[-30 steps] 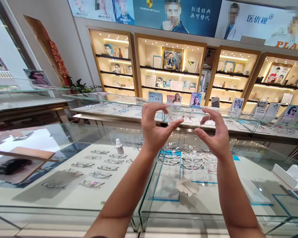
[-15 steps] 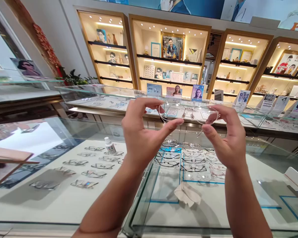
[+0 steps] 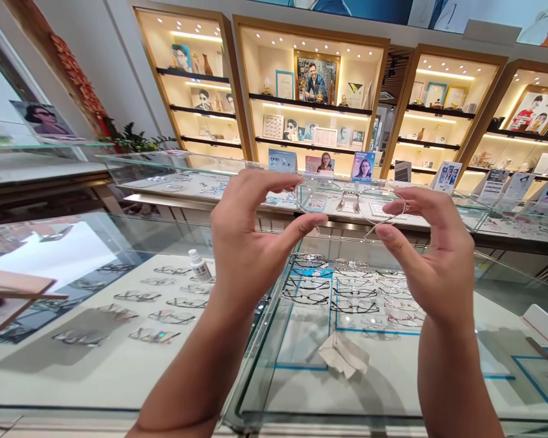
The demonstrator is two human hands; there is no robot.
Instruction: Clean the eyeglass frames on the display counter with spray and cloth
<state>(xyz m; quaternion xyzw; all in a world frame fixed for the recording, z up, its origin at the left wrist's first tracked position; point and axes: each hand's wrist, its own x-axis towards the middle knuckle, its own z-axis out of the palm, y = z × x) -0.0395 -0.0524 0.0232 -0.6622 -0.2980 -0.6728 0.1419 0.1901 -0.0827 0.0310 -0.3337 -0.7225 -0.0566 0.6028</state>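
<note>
A pair of thin-rimmed eyeglasses with clear lenses is held up before me, above the glass counter. Its nose pads show in the middle. My left hand grips the left side, index finger at the upper rim and thumb by the lower rim. The other side is in my right hand, with fingers by the hinge and thumb under the lens; a thin temple slants down past the thumb. Under my hands a crumpled beige cloth lies on the counter top. A small white bottle stands left of my left wrist.
Rows of eyeglasses lie inside the glass display counter. More frames sit in the case at left. A white tray-like object is at the right edge. Farther off stand another glass counter and lit shelves.
My hands have moved slightly apart, left hand leftward and right hand rightward, still at the eyeglasses. The right fingers have spread a little from the thumb, and the slanting temple shows more clearly.
</note>
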